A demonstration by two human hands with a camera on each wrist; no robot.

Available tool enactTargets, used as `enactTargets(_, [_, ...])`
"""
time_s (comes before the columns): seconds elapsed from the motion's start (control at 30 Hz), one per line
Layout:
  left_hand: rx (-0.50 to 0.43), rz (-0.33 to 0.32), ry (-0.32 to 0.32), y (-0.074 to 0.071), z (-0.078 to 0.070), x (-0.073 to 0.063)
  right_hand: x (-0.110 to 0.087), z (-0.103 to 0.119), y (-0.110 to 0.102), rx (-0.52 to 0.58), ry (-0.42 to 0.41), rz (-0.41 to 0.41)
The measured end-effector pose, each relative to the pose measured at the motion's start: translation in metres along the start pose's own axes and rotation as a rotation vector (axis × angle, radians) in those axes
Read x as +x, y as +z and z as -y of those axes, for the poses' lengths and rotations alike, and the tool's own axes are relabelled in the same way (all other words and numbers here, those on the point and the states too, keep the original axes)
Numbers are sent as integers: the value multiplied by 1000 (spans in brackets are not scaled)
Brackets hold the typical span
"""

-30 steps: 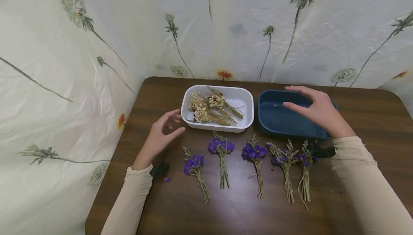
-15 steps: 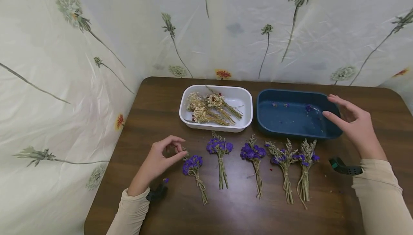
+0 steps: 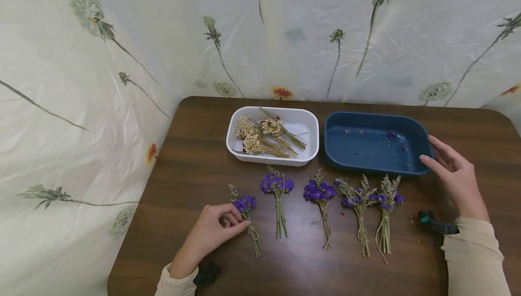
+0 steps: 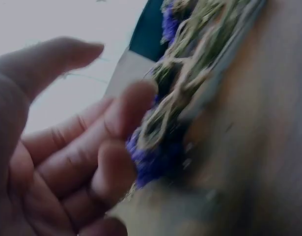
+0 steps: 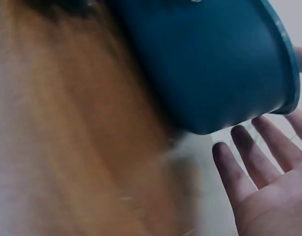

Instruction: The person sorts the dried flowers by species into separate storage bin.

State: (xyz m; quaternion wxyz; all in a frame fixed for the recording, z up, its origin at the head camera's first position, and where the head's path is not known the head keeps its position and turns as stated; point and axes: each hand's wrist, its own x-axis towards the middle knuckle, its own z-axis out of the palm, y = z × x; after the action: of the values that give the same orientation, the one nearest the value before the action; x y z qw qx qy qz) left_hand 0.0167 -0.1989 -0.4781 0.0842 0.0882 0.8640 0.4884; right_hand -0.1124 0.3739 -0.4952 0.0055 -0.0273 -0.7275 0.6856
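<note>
While left hand [image 3: 215, 228] neared bouquet [image 3: 245, 203], right hand [image 3: 460, 178] stayed by blue tray [image 3: 362, 151].

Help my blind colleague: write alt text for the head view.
A person's left hand is at the leftmost purple flower bundle of five on a brown table; the right hand is at the right end of a blue tray. Beside it, a white tray holds cream dried flowers.
</note>
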Motion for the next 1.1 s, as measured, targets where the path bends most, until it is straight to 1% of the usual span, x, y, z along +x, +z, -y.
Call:
enactTargets(0.03, [20,-16,-20,3,0,-1,-1,-3,0,34,-2,6])
enactTargets(0.13, [93,-72,-53,12,-2,-2,0,-11,2,204,-36,37])
enactTargets(0.23, [192,-123,-88,18,-3,-1,-1,-16,1,291,-79,61])
enactTargets(0.33, [273,-159,-113,21,-5,0,-1,-18,0,328,-88,79])
enactTargets(0.43, [367,-197,-117,23,-7,1,0,-19,-1,343,-73,103])
enactTargets(0.5, [445,-228,-102,25,-8,1,-1,-20,-2,351,-66,119])
enactTargets(0.57, [517,-256,-74,27,-9,1,-1,-21,-3,359,-64,128])
enactTargets(0.63, [567,-276,-48,29,-9,2,-1,-22,-4,366,-65,127])
enactTargets(0.7, [589,-285,-30,29,-10,3,-1,-22,-3,369,-66,124])
enactTargets(0.87, [606,-271,-11,28,-8,4,-1,-22,-3,371,-64,127])
enactTargets(1.0, [589,-269,-1,26,-5,1,-1,-21,-3,365,-56,123])
enactTargets(1.1, [562,-278,-12,24,-3,-1,-1,-21,-4,356,-44,116])
